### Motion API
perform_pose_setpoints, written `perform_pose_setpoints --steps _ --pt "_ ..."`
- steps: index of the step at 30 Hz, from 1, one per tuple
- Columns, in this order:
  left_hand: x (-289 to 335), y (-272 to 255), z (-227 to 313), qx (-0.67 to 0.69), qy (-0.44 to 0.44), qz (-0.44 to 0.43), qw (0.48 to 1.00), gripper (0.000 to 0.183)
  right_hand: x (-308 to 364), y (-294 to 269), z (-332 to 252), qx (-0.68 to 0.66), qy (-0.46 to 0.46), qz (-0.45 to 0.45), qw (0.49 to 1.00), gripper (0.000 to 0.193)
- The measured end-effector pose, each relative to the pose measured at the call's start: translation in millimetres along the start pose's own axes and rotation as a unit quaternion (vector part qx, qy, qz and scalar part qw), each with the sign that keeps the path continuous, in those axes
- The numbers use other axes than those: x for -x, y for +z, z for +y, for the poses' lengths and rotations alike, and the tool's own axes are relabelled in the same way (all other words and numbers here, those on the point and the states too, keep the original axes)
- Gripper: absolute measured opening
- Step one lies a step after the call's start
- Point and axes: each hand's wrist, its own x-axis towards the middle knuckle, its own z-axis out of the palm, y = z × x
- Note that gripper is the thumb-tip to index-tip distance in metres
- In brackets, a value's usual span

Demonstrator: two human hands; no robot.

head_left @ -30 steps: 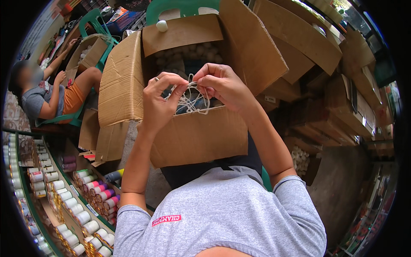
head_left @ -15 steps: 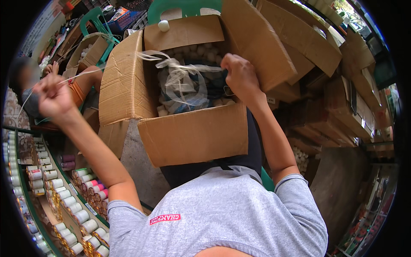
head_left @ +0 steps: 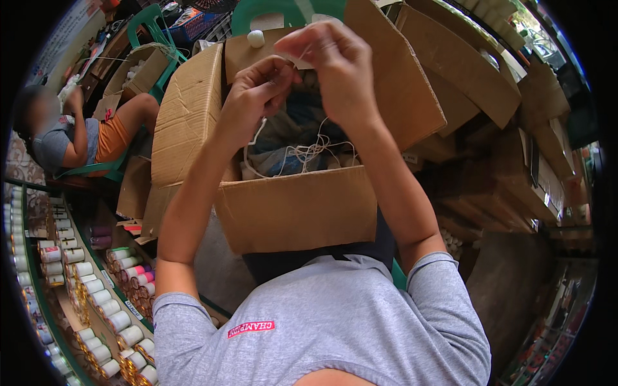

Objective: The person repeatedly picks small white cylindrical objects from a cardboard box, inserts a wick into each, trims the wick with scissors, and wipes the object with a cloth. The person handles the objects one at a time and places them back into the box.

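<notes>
Over the open cardboard box [head_left: 296, 212], both my hands are raised close together. My left hand [head_left: 261, 96] is closed in a pinch on white string [head_left: 248, 161], which hangs from it in a loop into the box. My right hand [head_left: 338, 74], smeared by motion, is beside it and slightly higher, its thumb and fingers pinching the string. A pale strip [head_left: 305, 9] shows just beyond the right hand. Inside the box, loose string [head_left: 309, 154] lies tangled over a bluish plastic bag [head_left: 270, 159]. A white ball-like piece [head_left: 256, 38] rests by the far flap.
Another person [head_left: 84, 135] sits at the left on a green chair, near a smaller cardboard box [head_left: 145, 71]. Racks of thread spools [head_left: 119, 320] stand at the lower left. Large cardboard boxes [head_left: 508, 180] are stacked at the right. Beyond my box is a green chair [head_left: 244, 16].
My left hand has come from far left to over the box, beside my right hand, which has risen. The pale strip bundle over the bag is gone from there; tangled string now shows.
</notes>
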Motion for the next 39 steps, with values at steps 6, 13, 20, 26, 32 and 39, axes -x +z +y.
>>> perform_pose_setpoints --steps 6,13,20,26,32,39 --pt "-75 -99 -95 -0.517 -0.293 0.005 0.804 0.025 -51 -29 28 0.325 0.200 -0.162 0.910 0.020" --pt "-162 -153 -202 -0.745 -0.350 -0.060 0.564 0.036 -2 -70 220 0.553 0.359 -0.177 0.731 0.034" --pt "-172 -158 -254 -0.722 -0.415 -0.091 0.546 0.035 32 -41 226 0.250 0.525 -0.054 0.812 0.031" --pt "-170 -149 -207 -0.667 -0.430 -0.098 0.601 0.035 34 -43 243 0.395 0.418 -0.147 0.805 0.031" --pt "-91 -155 -145 -0.166 -0.450 0.123 0.869 0.030 -30 -44 143 0.447 0.398 -0.246 0.762 0.032" --pt "-45 -77 -53 0.263 -0.257 0.221 0.903 0.026 -17 -31 42 -0.198 0.158 0.018 0.967 0.014"
